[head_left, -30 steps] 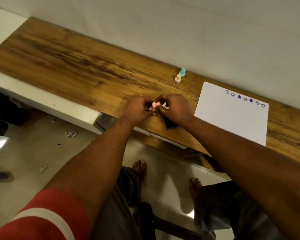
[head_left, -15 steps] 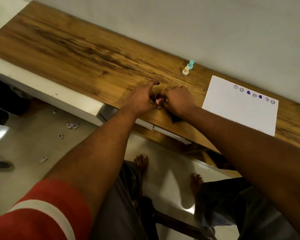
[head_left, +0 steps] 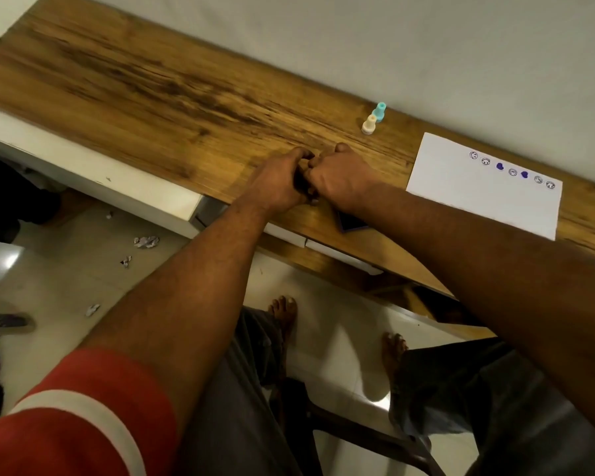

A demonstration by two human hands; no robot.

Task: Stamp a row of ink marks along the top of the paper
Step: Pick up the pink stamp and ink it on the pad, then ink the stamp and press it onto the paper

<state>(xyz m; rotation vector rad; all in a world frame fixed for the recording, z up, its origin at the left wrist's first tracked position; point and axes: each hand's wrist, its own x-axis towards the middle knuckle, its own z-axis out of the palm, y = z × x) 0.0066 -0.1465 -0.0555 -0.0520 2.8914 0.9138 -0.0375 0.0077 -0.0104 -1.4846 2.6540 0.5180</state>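
Observation:
My left hand (head_left: 279, 182) and my right hand (head_left: 340, 176) meet knuckle to knuckle over the front of the wooden desk (head_left: 152, 84), fingers curled tightly together. The small pink stamp they held a moment ago is hidden inside the fingers. A dark ink pad (head_left: 352, 222) lies on the desk just under my right wrist. To the right lies the white paper (head_left: 478, 204), with a row of several purple marks (head_left: 510, 170) along its top edge.
A teal stamp (head_left: 379, 112) and a cream stamp (head_left: 369, 124) stand upright near the wall, left of the paper. Paper scraps (head_left: 146, 241) and a sandal (head_left: 7, 321) lie on the floor at left. My bare feet and a dark chair (head_left: 358, 431) are below.
The pink stamp and a white piece showed between my fingers a second ago; my hands have since closed over them. The view has tilted, so the desk sits lower in frame.

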